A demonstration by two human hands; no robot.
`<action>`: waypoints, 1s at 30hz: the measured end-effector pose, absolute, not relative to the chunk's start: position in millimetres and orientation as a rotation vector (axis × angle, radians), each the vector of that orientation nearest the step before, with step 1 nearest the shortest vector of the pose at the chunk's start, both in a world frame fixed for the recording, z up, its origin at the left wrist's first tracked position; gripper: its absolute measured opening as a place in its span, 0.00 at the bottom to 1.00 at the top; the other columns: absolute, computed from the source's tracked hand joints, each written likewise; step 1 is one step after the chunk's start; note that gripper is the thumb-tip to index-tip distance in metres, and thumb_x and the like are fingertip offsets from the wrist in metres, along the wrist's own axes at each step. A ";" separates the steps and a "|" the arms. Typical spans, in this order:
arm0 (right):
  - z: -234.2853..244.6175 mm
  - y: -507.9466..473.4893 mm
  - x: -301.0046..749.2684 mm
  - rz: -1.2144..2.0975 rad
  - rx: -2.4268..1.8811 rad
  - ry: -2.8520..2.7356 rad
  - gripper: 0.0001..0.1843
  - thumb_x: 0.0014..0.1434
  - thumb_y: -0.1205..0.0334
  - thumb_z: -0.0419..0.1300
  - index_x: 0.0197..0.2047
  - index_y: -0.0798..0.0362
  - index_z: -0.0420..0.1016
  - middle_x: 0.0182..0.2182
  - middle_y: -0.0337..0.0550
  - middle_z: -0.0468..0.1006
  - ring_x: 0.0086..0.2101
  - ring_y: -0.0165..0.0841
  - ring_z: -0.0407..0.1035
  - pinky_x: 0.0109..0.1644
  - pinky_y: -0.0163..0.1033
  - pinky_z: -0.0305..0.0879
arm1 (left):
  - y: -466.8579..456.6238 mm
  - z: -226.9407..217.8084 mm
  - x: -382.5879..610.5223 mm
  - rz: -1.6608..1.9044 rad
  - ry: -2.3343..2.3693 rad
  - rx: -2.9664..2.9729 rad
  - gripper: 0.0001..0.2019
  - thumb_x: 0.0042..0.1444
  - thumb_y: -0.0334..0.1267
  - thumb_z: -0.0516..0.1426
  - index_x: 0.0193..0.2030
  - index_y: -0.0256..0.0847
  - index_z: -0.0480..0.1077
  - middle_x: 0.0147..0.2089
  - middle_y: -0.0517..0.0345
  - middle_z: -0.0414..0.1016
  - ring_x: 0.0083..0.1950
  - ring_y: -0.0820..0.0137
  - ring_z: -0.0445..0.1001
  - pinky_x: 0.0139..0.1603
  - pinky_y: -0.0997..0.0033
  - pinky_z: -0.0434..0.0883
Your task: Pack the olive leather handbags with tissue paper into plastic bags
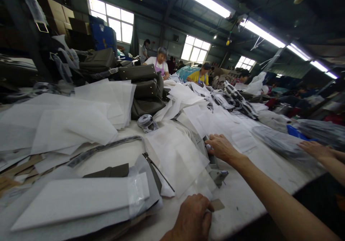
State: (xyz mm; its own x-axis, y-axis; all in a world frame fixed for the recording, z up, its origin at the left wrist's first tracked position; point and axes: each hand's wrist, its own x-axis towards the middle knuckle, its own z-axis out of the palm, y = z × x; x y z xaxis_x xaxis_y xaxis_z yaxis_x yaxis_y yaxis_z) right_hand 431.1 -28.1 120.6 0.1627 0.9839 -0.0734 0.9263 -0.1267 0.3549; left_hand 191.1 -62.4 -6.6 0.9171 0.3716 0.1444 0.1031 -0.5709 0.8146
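Note:
My left hand [192, 217] rests at the near edge of the white table [242, 198], fingers curled into a fist. It sits on the edge of a thin white sheet [175, 154], beside a small brown card [217, 204]; what it grips is hidden. My right hand [222, 148] reaches further out, its fingers closed over a grey strap-like piece with metal hardware [215, 171] that lies partly under the white sheets.
Stacks of white tissue sheets [81, 122], grey-green bags [145, 90], a tape roll [147, 122] and a wrapped flat package [78, 198] cover the table. A co-worker's hand [315, 150] reaches in from the right over a bagged grey item [280, 144]. Several people work at the far end.

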 end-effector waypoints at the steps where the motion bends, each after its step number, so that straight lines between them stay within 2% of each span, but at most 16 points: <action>1: 120.1 -28.7 431.5 0.255 2.131 1.826 0.16 0.54 0.68 0.65 0.47 0.51 0.81 0.42 0.52 0.78 0.46 0.45 0.71 0.48 0.44 0.57 | -61.7 -6.3 190.7 0.378 0.343 2.164 0.15 0.52 0.25 0.54 0.45 0.41 0.73 0.46 0.51 0.77 0.48 0.61 0.74 0.51 0.63 0.68; 7: 128.8 -27.5 433.9 0.238 2.104 1.828 0.17 0.55 0.64 0.66 0.50 0.50 0.79 0.44 0.50 0.77 0.47 0.45 0.71 0.49 0.43 0.58 | -61.9 -1.8 189.8 0.356 0.342 2.157 0.15 0.53 0.25 0.54 0.46 0.41 0.73 0.47 0.50 0.77 0.49 0.59 0.74 0.51 0.62 0.68; 18: 138.9 -16.0 434.2 0.159 1.995 1.829 0.16 0.52 0.67 0.69 0.46 0.49 0.81 0.42 0.51 0.78 0.45 0.47 0.72 0.47 0.44 0.59 | -64.2 -6.7 190.4 0.344 0.329 2.169 0.14 0.54 0.28 0.55 0.46 0.42 0.72 0.47 0.51 0.77 0.49 0.59 0.74 0.52 0.60 0.68; 25: 134.8 -24.5 427.4 0.166 2.039 1.843 0.15 0.54 0.69 0.65 0.46 0.52 0.81 0.42 0.54 0.77 0.44 0.47 0.72 0.48 0.45 0.60 | -64.9 2.3 188.0 0.329 0.307 2.175 0.15 0.53 0.26 0.54 0.46 0.40 0.73 0.47 0.49 0.77 0.49 0.59 0.74 0.52 0.61 0.69; 30: 123.9 -35.9 430.8 0.134 2.193 1.835 0.20 0.55 0.69 0.63 0.51 0.52 0.79 0.42 0.52 0.78 0.45 0.44 0.73 0.48 0.42 0.62 | -63.3 6.1 186.9 0.326 0.323 2.177 0.15 0.53 0.25 0.54 0.46 0.39 0.73 0.47 0.48 0.77 0.50 0.58 0.75 0.53 0.61 0.70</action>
State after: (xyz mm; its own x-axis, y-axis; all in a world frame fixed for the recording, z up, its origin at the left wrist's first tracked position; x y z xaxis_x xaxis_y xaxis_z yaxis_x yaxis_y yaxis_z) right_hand 430.8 -35.9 123.9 0.1898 0.9761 -0.1063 0.9504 -0.1555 0.2695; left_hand 186.9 -63.3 6.1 0.9315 0.3448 0.1156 0.1119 -0.5743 0.8109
